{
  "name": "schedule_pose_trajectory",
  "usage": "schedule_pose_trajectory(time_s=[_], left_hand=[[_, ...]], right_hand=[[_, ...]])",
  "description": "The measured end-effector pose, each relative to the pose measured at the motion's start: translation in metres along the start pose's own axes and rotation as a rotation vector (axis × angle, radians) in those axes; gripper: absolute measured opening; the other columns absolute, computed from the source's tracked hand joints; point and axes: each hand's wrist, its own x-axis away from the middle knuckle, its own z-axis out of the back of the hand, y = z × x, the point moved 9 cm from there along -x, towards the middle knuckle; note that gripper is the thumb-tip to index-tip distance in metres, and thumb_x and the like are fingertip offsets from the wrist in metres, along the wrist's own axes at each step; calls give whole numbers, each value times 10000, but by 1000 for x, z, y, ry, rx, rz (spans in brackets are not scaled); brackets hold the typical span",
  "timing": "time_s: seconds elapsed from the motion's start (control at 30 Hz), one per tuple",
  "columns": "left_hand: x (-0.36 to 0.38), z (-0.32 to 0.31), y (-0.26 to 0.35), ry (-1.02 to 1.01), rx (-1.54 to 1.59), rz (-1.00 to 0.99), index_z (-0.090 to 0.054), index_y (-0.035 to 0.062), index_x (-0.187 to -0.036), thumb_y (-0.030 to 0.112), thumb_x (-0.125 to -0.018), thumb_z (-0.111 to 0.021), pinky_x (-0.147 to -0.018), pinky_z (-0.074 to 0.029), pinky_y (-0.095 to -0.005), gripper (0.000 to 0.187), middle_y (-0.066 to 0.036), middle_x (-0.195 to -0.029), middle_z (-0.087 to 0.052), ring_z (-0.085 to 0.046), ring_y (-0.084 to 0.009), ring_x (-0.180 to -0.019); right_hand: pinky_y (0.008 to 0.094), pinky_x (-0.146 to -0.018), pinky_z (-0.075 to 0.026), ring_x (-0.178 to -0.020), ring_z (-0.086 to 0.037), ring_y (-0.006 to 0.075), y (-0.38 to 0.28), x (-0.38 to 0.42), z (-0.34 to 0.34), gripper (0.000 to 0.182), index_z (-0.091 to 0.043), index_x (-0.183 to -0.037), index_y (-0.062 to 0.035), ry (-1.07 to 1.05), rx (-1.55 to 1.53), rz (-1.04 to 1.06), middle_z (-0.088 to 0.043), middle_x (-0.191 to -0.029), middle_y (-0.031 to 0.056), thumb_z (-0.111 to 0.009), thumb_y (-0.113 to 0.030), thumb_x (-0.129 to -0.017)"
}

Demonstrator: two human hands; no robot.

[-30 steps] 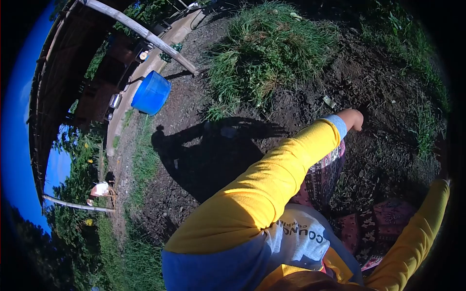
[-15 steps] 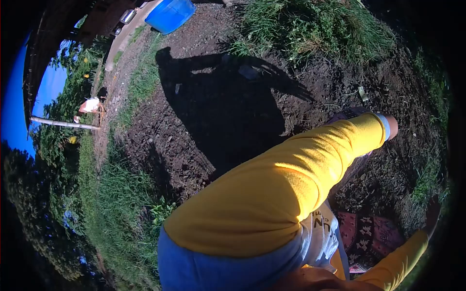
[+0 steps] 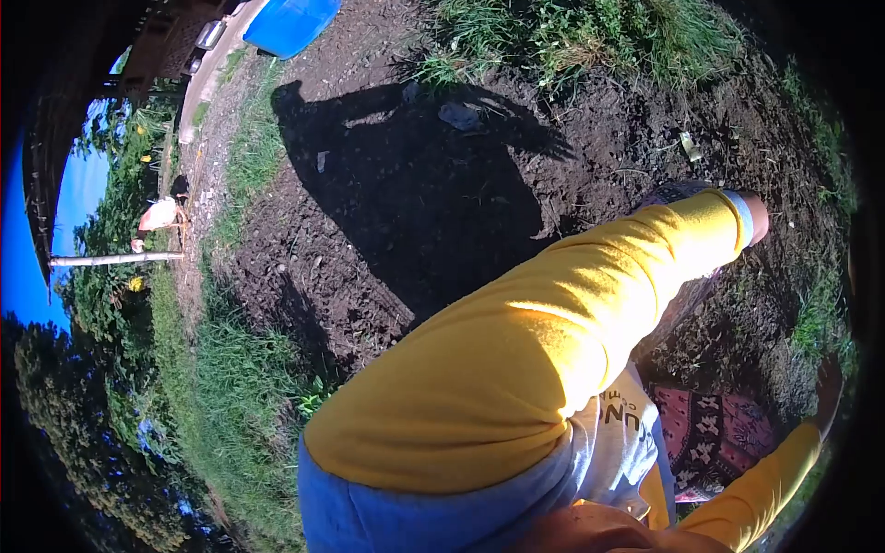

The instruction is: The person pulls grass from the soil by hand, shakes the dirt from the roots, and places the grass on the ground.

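My right arm, in a yellow sleeve, stretches across the view over dark soil (image 3: 590,138). Only skin at the wrist end of my right hand (image 3: 759,217) shows past the pale cuff; its fingers are hidden. Patterned cloth (image 3: 678,192) shows just behind that sleeve. At the dim lower right edge, my left hand (image 3: 829,392) is raised off the ground with its fingers stretched out, holding nothing that I can see. Between the arms are my grey printed shirt front (image 3: 619,415) and a pink and black patterned skirt (image 3: 714,433).
A blue basin (image 3: 290,26) stands at the top left near metal vessels (image 3: 210,35). Grass clumps (image 3: 590,41) border the soil, where a pale scrap (image 3: 690,147) and a greyish lump (image 3: 459,115) lie. A wooden pole (image 3: 115,260) and a white and reddish object (image 3: 159,216) are at the left.
The view has shifted slightly, so the basin and ground sit further left and up. My left hand shows more clearly, a little higher at the edge. My right arm's pose is nearly the same.
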Motion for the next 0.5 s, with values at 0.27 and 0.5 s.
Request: schedule_pose_trajectory(time_s=[0.27,0.5], left_hand=[[2,-5,-11,-79,-90,147,-643,22,-867,418,-785,-561,-681,-454,-370,412,-109,-798,-632,-585,-258,-695],[-10,-22,-25,-187,-32,56,-643,61,-943,378,-799,-576,-674,-461,-357,355,-94,-787,-631,-588,-217,-692]], right_hand=[[219,-636,-364,-862,-533,62,2,58,-20,503,-466,-1228,-270,-75,-72,-185,-556,-1098,-109,-490,-504,-784],[430,-815,-359,-964,-497,259,-126,176,-76,447,-468,-1167,-129,250,80,-294,-548,-1090,125,-430,-440,-847]])
